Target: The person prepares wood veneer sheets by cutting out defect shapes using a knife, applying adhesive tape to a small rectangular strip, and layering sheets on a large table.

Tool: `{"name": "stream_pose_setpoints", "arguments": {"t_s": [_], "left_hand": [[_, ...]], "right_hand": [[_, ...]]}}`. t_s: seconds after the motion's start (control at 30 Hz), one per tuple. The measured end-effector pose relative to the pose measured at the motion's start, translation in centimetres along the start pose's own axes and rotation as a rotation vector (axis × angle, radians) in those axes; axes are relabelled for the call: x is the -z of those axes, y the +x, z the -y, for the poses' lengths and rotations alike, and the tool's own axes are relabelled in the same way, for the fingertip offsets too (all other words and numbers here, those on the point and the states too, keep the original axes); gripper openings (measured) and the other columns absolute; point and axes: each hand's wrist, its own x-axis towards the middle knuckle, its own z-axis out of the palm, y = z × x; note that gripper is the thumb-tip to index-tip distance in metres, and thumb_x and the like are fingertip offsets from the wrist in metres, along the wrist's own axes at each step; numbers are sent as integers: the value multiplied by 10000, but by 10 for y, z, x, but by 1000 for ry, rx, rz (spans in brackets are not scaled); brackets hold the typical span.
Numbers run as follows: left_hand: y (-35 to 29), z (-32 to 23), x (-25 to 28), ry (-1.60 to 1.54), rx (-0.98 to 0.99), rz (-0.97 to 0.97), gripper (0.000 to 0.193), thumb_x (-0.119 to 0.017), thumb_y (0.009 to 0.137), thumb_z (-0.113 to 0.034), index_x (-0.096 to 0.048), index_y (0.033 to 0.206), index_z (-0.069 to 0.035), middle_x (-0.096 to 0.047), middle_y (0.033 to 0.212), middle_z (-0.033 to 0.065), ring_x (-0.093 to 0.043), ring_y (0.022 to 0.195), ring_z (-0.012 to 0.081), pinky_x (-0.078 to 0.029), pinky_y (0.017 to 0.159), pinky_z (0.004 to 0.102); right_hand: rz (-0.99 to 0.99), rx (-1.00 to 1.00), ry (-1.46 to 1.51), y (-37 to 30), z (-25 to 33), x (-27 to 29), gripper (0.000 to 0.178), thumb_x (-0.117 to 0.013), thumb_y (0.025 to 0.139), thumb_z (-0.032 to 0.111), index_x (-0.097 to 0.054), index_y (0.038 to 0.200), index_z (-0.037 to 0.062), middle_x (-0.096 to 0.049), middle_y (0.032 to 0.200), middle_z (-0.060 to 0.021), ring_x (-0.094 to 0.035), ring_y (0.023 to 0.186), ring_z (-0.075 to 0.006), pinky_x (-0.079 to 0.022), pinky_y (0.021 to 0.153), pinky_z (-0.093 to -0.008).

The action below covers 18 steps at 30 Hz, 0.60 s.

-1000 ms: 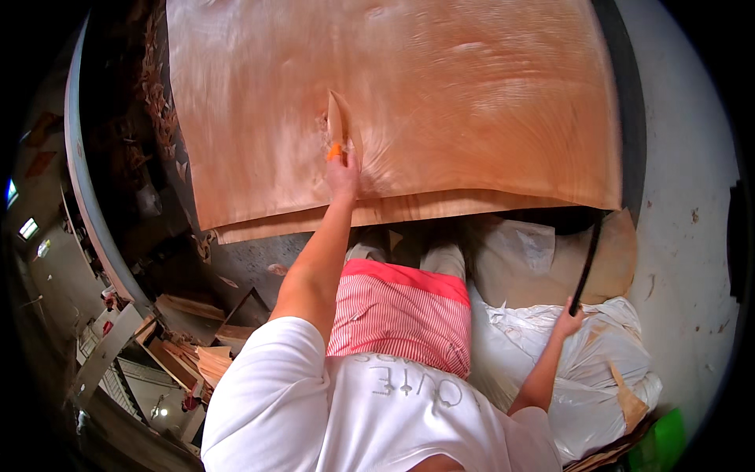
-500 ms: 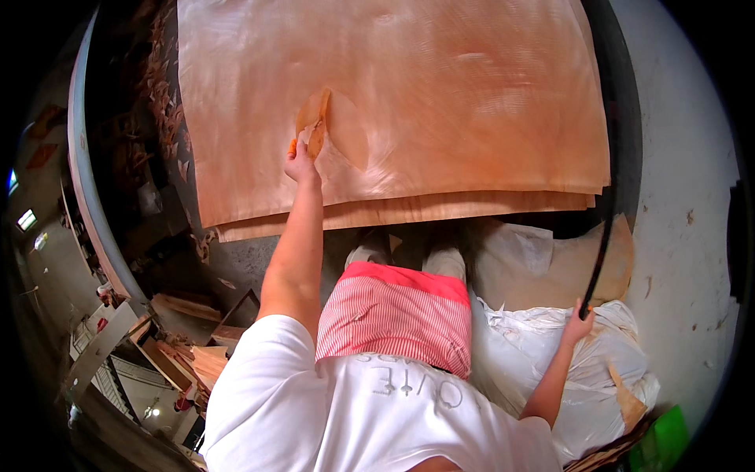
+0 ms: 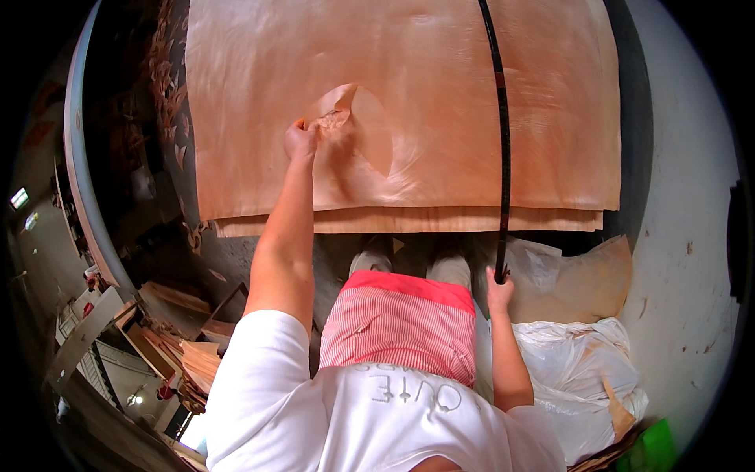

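Pinching a wood scrap (image 3: pixel 333 118) at its left end, the left hand (image 3: pixel 300 141) sits above the wood sheet (image 3: pixel 259 71), probably to hold it off the surface, while the right hand (image 3: pixel 499 293) is clamped round the near end of the black stick (image 3: pixel 504 141), presumably for reach across.

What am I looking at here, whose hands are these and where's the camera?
There's no machine here: a person is working bare-handed. Every picture comes from a camera worn on their head, looking down; its wide lens bends straight edges. Broad wood-coloured sheets lie stacked in front. The left hand closes around a small orange object, mostly hidden, beside a crumpled thin piece. The right hand holds a long black rod that reaches across the sheets in this view.
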Motion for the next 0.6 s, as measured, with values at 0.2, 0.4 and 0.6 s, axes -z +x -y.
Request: {"name": "stream_pose_setpoints", "arguments": {"t_s": [0.2,0.4,0.6], "left_hand": [[28,17,21,-311,-26,63,250,-626,735,-240,-644,845,-16,-639,693,85,-593,607,135,-453,577,272],[39,-43,46,-311,-184,142,232,-612,750,-232,-647,822,-15,-632,668,82,-582,579,129,-444,553,265],[40,-101,47,-204,-296,146,224,-617,738,-250,-657,830,-50,-635,671,74,-596,606,140,-454,567,277]], "right_hand": [[64,38,-81,-1,21,-27,306,-669,744,292,-596,751,-4,-598,664,-86,-557,612,-169,-439,607,-307],[75,52,-53,7,27,-41,310,-676,745,289,-590,785,-7,-584,666,-80,-535,612,-158,-436,617,-301],[102,53,-62,8,27,-57,317,-678,743,291,-594,804,-8,-594,690,-81,-548,642,-158,-440,631,-297]]}}
